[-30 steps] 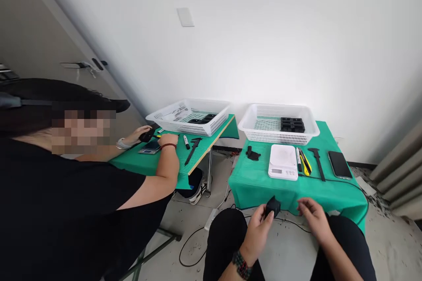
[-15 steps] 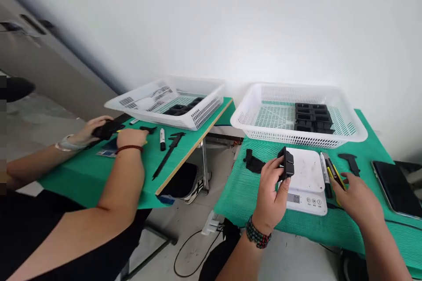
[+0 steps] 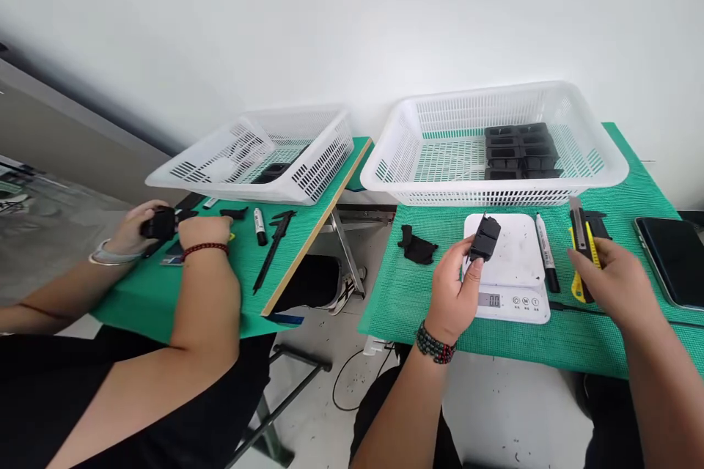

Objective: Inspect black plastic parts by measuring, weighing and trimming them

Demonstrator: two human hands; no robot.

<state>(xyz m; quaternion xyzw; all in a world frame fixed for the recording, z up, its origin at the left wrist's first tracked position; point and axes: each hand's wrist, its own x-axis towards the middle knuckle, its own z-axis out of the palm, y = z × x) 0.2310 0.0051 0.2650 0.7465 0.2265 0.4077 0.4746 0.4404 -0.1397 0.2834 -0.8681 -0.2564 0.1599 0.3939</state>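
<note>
Pinched in my left hand (image 3: 454,286) is a small black plastic part (image 3: 486,237) with two block-like sections, tilted over the left side of the white digital scale (image 3: 517,253). The scale's display reads 0.0. My right hand (image 3: 619,280) is closed around a yellow and black utility knife (image 3: 578,223), its metal end pointing away from me. Between the scale and the knife lies a white marker with a black cap (image 3: 545,249). Partly hidden behind the knife and my fingers is a black caliper (image 3: 597,223).
A white plastic basket (image 3: 495,194) behind the scale holds several black parts (image 3: 520,150). A black scrap (image 3: 418,245) lies left of the scale, a dark-screened device (image 3: 674,260) at far right. On the left table, a co-worker's hands (image 3: 203,231) handle a black piece beside another basket (image 3: 247,194).
My right hand has lifted the utility knife from beside the marker and moved it right. My left hand has turned the black part. The view has shifted.
</note>
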